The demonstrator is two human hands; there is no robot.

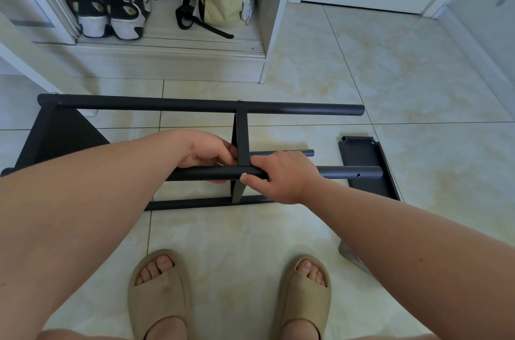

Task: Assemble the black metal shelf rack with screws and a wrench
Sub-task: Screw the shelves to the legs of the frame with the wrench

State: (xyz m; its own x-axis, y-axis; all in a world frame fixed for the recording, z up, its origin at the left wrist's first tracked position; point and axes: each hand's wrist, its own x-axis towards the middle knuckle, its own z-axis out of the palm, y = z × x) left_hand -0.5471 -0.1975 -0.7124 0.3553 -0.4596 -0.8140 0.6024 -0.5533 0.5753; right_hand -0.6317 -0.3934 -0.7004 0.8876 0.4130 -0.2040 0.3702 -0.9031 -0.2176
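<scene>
The rack (200, 106) lies on its side on the floor (362, 61), mid-frame. The left hand (207, 151) curls its fingers round the near tube (354, 172) at 9 o'clock of the cross strut (242, 133). The right hand (284, 175) grips the same tube at 3 o'clock of the strut. A loose panel (359, 150) lies at 3 o'clock, slippers (158, 298) at 6, shoes (106, 5) at 11.

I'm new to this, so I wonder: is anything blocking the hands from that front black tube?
Nothing visible does. The left hand and right hand both grip the tube, one on each side of the cross brace.
</scene>
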